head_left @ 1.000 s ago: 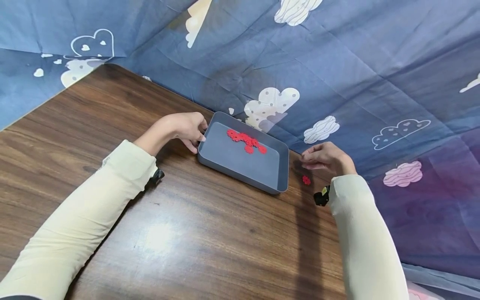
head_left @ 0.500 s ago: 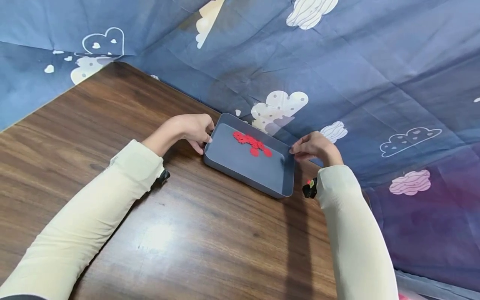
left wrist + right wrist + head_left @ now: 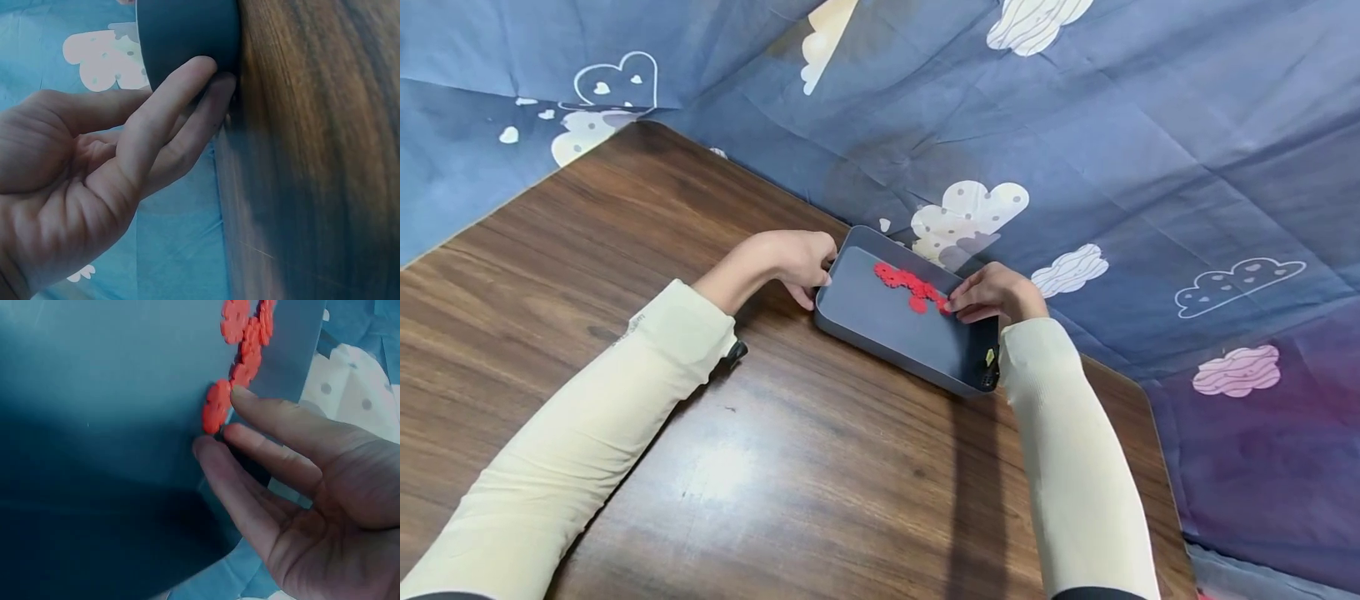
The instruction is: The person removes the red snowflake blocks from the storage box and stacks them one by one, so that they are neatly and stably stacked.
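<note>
A grey rectangular tray [image 3: 887,333] rests on the wooden table against the fabric backdrop. Along its far side lies a cluster of red flower-shaped plastic discs [image 3: 898,277], some overlapping. My left hand [image 3: 801,262] grips the tray's left end; the left wrist view shows fingertips [image 3: 203,65] against the outer wall. My right hand [image 3: 996,292] reaches inside the tray at the cluster's right end. In the right wrist view, its thumb and fingertips surround the edge of the nearest red disc [image 3: 217,406], touching it or nearly so, without a plain pinch.
The dark wooden table [image 3: 820,483] extends toward me and to the left. Behind it hangs a blue cloud-printed fabric [image 3: 880,117], close to the tray's far wall. A bright glare lies on the tabletop in front.
My right hand has moved left, from beyond the tray's right end over its rim to the red discs. A loose disc seen earlier on the table is now hidden. The left hand keeps its grip.
</note>
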`<move>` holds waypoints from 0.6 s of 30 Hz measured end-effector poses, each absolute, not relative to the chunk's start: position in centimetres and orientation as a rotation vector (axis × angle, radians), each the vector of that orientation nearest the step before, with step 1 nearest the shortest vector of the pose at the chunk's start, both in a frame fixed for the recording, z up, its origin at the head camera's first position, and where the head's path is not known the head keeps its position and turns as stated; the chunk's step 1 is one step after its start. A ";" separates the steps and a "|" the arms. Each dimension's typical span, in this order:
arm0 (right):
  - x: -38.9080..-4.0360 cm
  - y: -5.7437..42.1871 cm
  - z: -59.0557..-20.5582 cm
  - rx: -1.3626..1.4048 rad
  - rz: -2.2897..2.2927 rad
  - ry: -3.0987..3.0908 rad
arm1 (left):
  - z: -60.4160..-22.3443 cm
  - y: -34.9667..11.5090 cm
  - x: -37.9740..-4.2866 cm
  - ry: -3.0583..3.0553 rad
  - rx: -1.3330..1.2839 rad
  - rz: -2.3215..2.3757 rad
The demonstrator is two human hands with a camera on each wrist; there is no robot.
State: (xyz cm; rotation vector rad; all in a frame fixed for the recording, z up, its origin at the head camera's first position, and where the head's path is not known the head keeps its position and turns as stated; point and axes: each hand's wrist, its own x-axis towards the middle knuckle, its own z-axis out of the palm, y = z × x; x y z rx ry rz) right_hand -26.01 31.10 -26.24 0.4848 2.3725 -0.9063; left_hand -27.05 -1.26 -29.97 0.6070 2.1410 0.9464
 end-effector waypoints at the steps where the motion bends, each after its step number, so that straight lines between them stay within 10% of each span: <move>1: -26.0 30.9 -26.3 0.484 -0.883 2.396 | -29.9 -1.3 -27.1 2.148 0.614 0.935; 18: -26.8 29.8 -27.4 0.562 -0.638 2.570 | -30.1 -1.0 -27.0 2.104 0.609 0.977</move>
